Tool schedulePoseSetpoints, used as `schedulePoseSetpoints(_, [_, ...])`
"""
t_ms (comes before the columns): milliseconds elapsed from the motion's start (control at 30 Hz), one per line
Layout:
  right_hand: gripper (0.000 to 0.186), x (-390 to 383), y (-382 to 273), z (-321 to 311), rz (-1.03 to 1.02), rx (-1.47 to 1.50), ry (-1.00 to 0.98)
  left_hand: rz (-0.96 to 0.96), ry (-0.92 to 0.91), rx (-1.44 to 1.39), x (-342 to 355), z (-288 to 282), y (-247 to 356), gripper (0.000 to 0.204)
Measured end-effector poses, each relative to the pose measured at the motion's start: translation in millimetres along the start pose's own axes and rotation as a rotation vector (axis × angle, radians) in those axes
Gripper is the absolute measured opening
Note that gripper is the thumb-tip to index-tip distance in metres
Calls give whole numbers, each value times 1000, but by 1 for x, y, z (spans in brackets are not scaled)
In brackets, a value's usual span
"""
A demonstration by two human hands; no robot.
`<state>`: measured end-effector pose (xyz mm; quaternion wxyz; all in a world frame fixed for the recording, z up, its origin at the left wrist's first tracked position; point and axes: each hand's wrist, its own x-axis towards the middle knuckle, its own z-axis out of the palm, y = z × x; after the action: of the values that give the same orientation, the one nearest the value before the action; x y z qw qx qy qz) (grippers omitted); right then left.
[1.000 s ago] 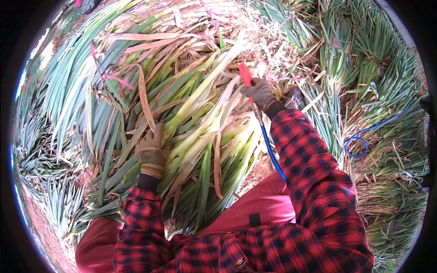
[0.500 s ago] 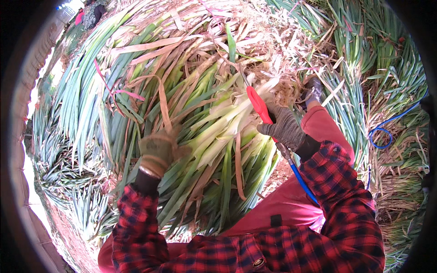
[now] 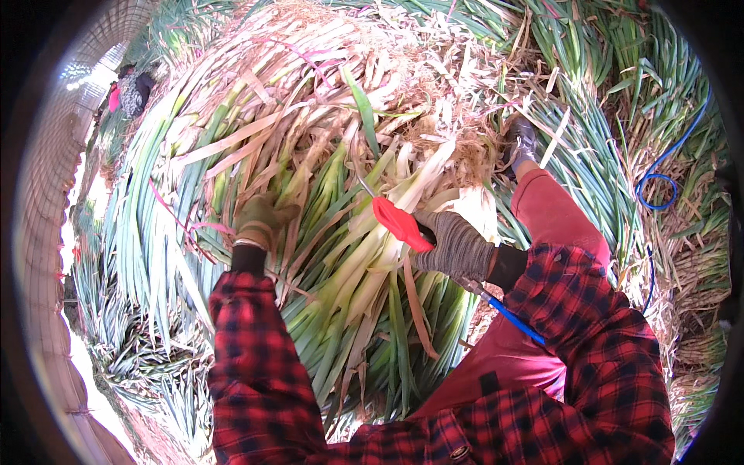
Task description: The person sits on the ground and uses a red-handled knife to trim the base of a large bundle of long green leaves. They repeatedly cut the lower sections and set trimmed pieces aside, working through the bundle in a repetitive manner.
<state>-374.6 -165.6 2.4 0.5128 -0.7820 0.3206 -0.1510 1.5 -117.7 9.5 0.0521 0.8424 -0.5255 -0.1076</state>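
Observation:
A big pile of leeks (image 3: 349,256) with pale stalks and green leaves lies across my lap. My right hand (image 3: 457,246), in a grey knit glove, grips a tool with a red handle (image 3: 399,223); its thin metal tip points up and left into the stalks. My left hand (image 3: 260,221), in a brownish glove, is closed on a bunch of dry leek leaves at the pile's left side. Both sleeves are red and black plaid. A blue hose (image 3: 515,322) runs from under my right wrist.
Leeks cover the ground all round, dry straw-coloured tops (image 3: 372,70) at the back. My leg in red trousers (image 3: 554,213) stretches to the right, ending in a dark shoe (image 3: 523,139). The blue hose loops (image 3: 659,182) at right. Another person (image 3: 128,89) crouches far upper left.
My right hand has drawn back down and left with the red-handled tool, from the root ends toward the stalks' middle. My left hand has shifted up and gripped leaves. The view has tilted.

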Motion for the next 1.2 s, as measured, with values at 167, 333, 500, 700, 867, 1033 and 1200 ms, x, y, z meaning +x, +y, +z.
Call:
schedulePoseSetpoints(167, [53,-8,-5,-8,7,-82,7,52,-293,-387,-45,-39,-4,57])
schedulePoseSetpoints(333, [46,-9,6,31,-27,9,-49,-19,-252,-117,-53,3,2,55])
schedulePoseSetpoints(500, [41,-27,-16,98,-86,-46,-232,-29,-348,-105,-53,47,-20,64])
schedulePoseSetpoints(700, [40,5,24,68,188,-35,-107,-71,-190,-220,-70,49,-16,71])
schedulePoseSetpoints(867, [42,-4,4,108,-65,-120,-150,-139,-204,-299,-68,50,-29,77])
schedulePoseSetpoints(1033, [47,13,15,87,128,-65,-94,-156,-201,-378,-73,48,-29,63])
schedulePoseSetpoints(1200, [48,0,24,119,-143,-83,-6,-123,-132,-350,-74,32,-17,57])
